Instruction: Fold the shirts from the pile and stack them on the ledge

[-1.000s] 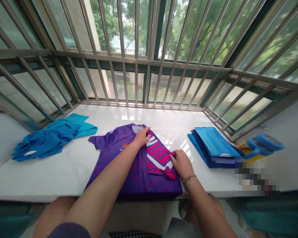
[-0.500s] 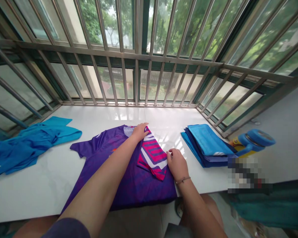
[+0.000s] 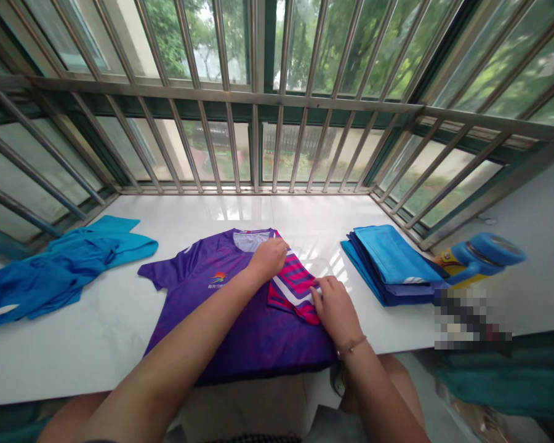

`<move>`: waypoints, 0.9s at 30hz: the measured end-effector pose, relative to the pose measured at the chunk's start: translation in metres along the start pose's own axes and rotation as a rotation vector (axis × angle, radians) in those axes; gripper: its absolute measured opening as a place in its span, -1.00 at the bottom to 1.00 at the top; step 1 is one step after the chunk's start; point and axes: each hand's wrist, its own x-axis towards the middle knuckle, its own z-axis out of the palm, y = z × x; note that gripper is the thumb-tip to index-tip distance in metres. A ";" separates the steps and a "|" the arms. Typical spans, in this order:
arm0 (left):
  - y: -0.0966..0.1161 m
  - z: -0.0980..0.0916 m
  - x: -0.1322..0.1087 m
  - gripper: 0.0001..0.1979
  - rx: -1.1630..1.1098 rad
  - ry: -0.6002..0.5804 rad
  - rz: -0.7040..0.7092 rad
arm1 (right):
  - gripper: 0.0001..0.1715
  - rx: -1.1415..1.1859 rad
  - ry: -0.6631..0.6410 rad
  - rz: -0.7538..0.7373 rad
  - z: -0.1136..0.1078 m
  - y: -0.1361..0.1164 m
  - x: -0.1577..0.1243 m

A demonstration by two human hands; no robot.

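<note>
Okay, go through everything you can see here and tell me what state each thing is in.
Purple jersey: lying flat, one side folded over, pink-striped fabric showing.
Left hand: resting on the jersey near the collar.
Right hand: on the folded pink edge.
Blue garment: crumpled, unfolded.
Stack of blue garments: folded, piled.

We find one marking: the purple jersey (image 3: 189, 289) bears a small multicoloured emblem (image 3: 218, 277) on its chest, above a line of lettering (image 3: 218, 286) too small for us to read.
</note>
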 end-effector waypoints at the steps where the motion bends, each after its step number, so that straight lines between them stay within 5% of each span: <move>1: 0.010 -0.003 -0.016 -0.74 -0.048 -0.038 0.091 | -0.82 0.016 -0.027 -0.057 -0.003 -0.006 -0.008; 3: 0.025 -0.010 -0.051 -0.74 -0.108 -0.134 0.236 | -0.86 0.015 -0.093 -0.139 -0.006 -0.016 -0.027; 6: 0.037 -0.021 -0.096 -0.59 -0.059 -0.285 0.265 | -0.92 0.014 -0.143 -0.203 -0.001 -0.021 -0.051; 10: 0.039 -0.037 -0.131 -0.85 0.052 -0.401 0.180 | -0.82 0.056 -0.097 -0.238 0.006 -0.014 -0.067; 15: 0.039 -0.048 -0.164 -0.78 -0.035 -0.349 0.192 | -0.78 0.111 -0.154 -0.252 -0.009 -0.016 -0.073; 18: 0.040 -0.043 -0.182 -0.56 -0.108 -0.272 0.132 | -0.66 0.126 -0.139 -0.239 -0.011 -0.019 -0.072; 22: 0.045 -0.025 -0.200 -0.30 -0.122 -0.272 0.088 | -0.42 0.025 -0.093 -0.171 0.010 -0.012 -0.059; 27: 0.042 -0.013 -0.216 -0.34 -0.077 -0.224 0.054 | -0.28 -0.104 -0.149 0.028 0.035 0.000 -0.040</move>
